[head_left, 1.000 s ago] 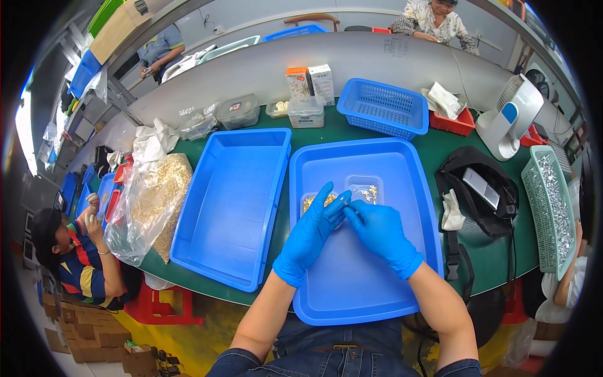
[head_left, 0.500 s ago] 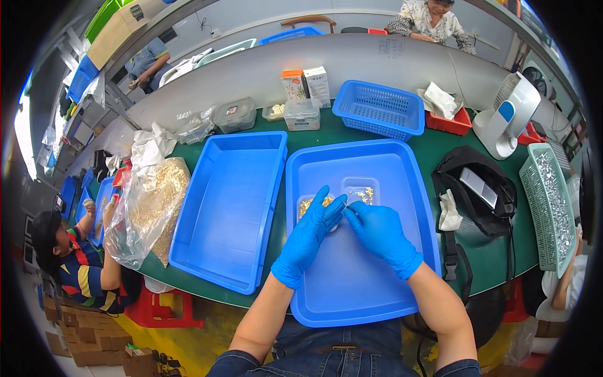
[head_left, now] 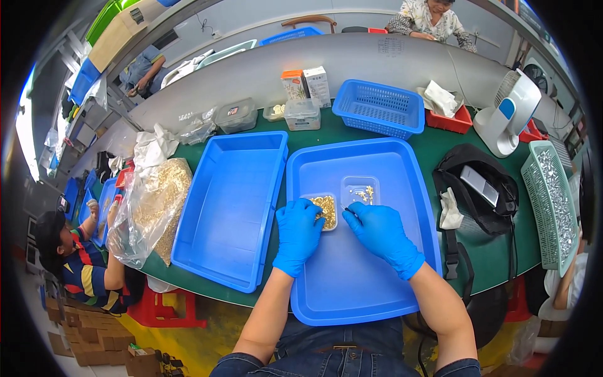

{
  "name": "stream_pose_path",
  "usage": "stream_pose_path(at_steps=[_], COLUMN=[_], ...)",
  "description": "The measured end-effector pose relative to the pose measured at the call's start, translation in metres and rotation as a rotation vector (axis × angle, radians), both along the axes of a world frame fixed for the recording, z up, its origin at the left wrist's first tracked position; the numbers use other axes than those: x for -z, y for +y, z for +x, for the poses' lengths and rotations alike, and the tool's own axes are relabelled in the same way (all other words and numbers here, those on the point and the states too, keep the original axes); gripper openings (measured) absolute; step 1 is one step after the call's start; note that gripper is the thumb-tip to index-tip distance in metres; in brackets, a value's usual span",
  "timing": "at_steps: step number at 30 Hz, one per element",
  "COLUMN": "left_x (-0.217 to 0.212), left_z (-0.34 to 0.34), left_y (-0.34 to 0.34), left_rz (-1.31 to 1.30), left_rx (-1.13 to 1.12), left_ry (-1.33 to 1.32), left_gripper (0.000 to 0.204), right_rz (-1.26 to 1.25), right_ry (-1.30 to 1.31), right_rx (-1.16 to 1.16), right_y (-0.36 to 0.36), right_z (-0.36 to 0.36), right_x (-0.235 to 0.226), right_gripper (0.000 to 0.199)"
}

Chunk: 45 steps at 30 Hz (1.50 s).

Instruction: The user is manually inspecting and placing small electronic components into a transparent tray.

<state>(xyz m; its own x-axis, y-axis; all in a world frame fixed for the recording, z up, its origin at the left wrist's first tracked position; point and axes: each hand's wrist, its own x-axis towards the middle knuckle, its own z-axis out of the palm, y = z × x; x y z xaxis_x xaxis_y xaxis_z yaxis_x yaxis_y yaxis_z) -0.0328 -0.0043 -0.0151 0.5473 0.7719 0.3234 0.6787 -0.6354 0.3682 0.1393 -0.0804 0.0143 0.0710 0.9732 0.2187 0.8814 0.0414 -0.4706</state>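
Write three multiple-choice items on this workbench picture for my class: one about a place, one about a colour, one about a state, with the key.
1. Where do the two small clear containers sit?
A. in the blue tray under the hands
B. in the mesh basket
C. on the floor

2. What colour are the gloves on the left hand and right hand?
A. white
B. blue
C. yellow

3. What state is the blue tray to the left in?
A. heaped with parts
B. covered by a lid
C. holding nothing

Key: 1 A, both rest on the floor of the right tray; 2 B, both gloves are blue; 3 C, only bare blue floor shows.
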Motion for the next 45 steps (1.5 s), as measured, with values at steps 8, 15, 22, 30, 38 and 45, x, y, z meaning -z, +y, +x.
stream_pose_path(at_steps=[8, 15, 22, 30, 38, 45], left_x=[0.012, 0.004, 0.008, 0.011, 0.005, 0.003], left_z=[-0.003, -0.004, -0.006, -0.008, -0.008, -0.014], left_y=[0.008, 0.004, 0.006, 0.011, 0.007, 0.007], left_rz=[-0.042, 0.010, -0.010, -0.018, 0.041, 0.015], left_rx=[-0.005, 0.015, 0.017, 0.004, 0.005, 0.001], left_ry=[-0.108, -0.034, -0.082, -0.042, -0.064, -0.007], left_gripper=[0.013, 0.016, 0.018, 0.012, 0.012, 0.016], right_rz=[0.064, 0.011, 0.088, 0.069, 0.118, 0.078], right_ry=[0.014, 0.034, 0.057, 0.066, 0.067, 0.061], right_rx=[-0.059, -0.105, -0.100, -0.128, -0.130, -0.152], right_y=[-0.002, -0.002, -0.001, -0.002, -0.001, -0.002], right_z=[-0.006, -0.008, -0.010, -0.011, -0.012, -0.012], right_x=[0.002, 0.000, 0.006, 0.007, 0.012, 0.010], right_gripper=[0.022, 0.022, 0.022, 0.022, 0.022, 0.021])
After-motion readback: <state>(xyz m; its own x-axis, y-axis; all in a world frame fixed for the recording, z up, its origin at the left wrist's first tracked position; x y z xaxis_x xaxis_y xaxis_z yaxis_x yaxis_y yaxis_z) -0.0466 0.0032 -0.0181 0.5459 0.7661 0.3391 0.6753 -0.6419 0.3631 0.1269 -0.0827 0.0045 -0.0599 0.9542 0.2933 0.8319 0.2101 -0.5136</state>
